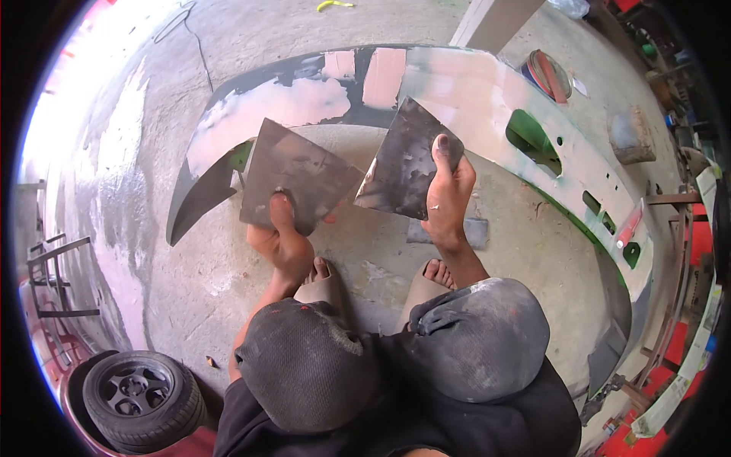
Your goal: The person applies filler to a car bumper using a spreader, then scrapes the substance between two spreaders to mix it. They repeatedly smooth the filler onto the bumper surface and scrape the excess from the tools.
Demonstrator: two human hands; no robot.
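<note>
My left hand (283, 242) grips a dark, roughly square putty spreader (293, 167), thumb pressed on its upper face and fingers behind it. In my right hand (451, 196) is a second dark putty spreader (402, 164), smeared with lighter residue and tilted, with the thumb along its right corner. The two spreaders are close together at their inner edges; whether they touch I cannot tell. Beyond them a large curved car bumper (464, 84) lies on the floor, its dark and whitish surface covered in pink filler patches (384, 76).
A wheel (137, 400) lies at lower left, near a metal frame (57, 278). A round tin (547, 76) and a block-like bundle (632, 135) stand beyond the bumper at right. A grey post (491, 23) rises behind it. A dark flat block (449, 231) lies between my feet and the bumper.
</note>
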